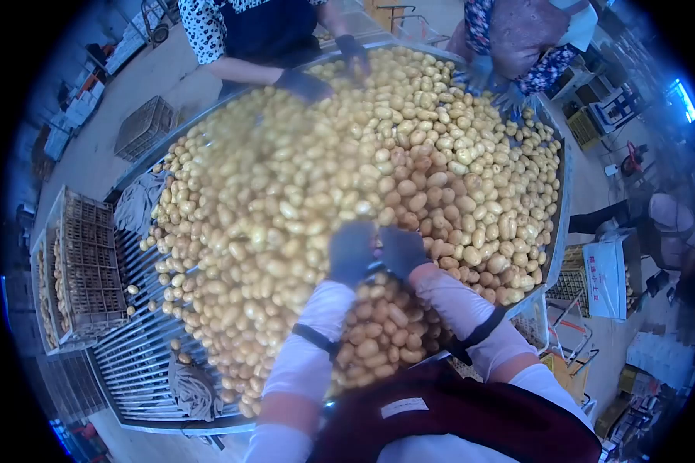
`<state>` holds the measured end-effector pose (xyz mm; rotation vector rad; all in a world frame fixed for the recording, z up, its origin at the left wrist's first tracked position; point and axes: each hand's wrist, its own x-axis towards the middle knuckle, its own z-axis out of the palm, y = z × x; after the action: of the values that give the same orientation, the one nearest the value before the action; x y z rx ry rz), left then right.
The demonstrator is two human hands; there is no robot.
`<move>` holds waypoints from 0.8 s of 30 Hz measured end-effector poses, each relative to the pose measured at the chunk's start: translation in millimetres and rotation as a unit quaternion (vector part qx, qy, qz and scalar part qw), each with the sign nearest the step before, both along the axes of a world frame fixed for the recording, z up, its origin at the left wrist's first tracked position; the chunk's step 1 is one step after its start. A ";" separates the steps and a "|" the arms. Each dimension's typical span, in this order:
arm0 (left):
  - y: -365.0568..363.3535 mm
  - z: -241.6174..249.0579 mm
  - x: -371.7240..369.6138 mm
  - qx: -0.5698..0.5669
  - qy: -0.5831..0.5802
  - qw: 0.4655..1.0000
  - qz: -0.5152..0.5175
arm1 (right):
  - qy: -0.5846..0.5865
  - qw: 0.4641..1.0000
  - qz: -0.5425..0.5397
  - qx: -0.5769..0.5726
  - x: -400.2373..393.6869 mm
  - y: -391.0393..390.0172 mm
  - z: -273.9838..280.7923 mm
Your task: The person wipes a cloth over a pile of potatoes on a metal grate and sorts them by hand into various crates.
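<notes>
A large heap of small yellow potatoes (270, 208) covers a metal-edged sorting table. My left hand (351, 251), in a dark grey glove, lies against the potatoes at the heap's middle, its fingers smeared by motion. Just right of it, my right hand (401, 251), gloved alike, nearly touches it. The fingertips of both hands meet the potatoes, and whether either holds one is hidden. Browner potatoes (432, 193) lie beyond and to the right of my hands, and more lie between my forearms.
Two co-workers' gloved hands (305, 85) reach in at the far edge, another's blue-gloved hands (510, 96) at the far right. A plastic crate (89, 262) stands on the slatted left part (135, 370) beside grey cloths (193, 390). A cardboard box (606, 278) stands beyond the right edge.
</notes>
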<state>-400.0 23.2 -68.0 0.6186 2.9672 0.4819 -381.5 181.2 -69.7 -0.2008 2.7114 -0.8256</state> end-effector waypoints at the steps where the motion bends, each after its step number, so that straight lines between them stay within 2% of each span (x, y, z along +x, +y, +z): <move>1: -5.4 2.3 4.7 0.084 -0.023 0.996 0.026 | -0.054 0.998 -0.016 -0.029 -2.4 -4.5 11.7; 3: -19.2 1.5 27.5 0.250 -0.066 0.963 0.074 | -0.043 0.999 -0.004 -0.009 -1.4 -7.3 8.2; 4: -23.1 -8.4 40.1 0.500 -0.219 0.827 0.139 | 0.021 0.999 0.023 0.041 7.3 -9.8 -15.8; 5: -31.6 -9.8 55.0 0.517 -0.235 0.808 0.158 | 0.083 0.991 0.050 0.092 16.7 -10.9 -31.4; 6: -43.7 -9.9 67.4 0.535 -0.249 0.788 0.177 | -0.019 0.997 0.058 0.038 22.2 -6.4 -31.9; 8: -73.0 19.2 100.8 0.574 -0.301 0.726 0.229 | 0.060 0.996 0.007 -0.062 42.9 4.0 -26.4; 10: -94.3 46.7 137.7 0.656 -0.282 0.667 0.213 | 0.125 0.977 -0.072 -0.156 51.8 13.8 -17.8; 13: -121.6 45.8 174.3 0.738 -0.296 0.553 0.250 | 0.296 0.954 -0.047 -0.004 34.8 36.2 -37.6; 16: -100.9 81.4 178.0 0.765 -0.281 0.522 0.250 | 0.215 0.976 0.041 0.018 16.7 42.6 -61.6; 17: -94.9 88.3 180.0 0.776 -0.273 0.510 0.251 | 0.227 0.972 0.063 -0.016 19.2 34.8 -48.1; 18: -95.1 71.9 178.6 0.842 -0.317 0.400 0.175 | 0.238 0.966 0.084 -0.049 24.8 30.8 -34.4; 19: -86.9 79.2 179.9 0.854 -0.302 0.384 0.178 | 0.166 0.972 0.040 -0.160 31.2 21.7 -37.6; 21: -62.5 94.3 175.6 0.879 -0.281 0.342 0.177 | 0.043 0.915 -0.075 -0.393 42.8 4.8 -50.5; 22: -56.8 84.4 168.8 0.881 -0.288 0.350 0.138 | 0.003 0.865 -0.085 -0.495 57.4 -4.9 -50.6; 24: -36.8 74.7 174.2 0.738 -0.227 0.618 0.148 | -0.048 0.811 -0.061 -0.580 91.1 -19.4 -8.9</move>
<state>-225.8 -13.6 6.8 -0.0813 1.5142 2.5910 -290.4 161.8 -78.5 -0.2132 1.7524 -2.3322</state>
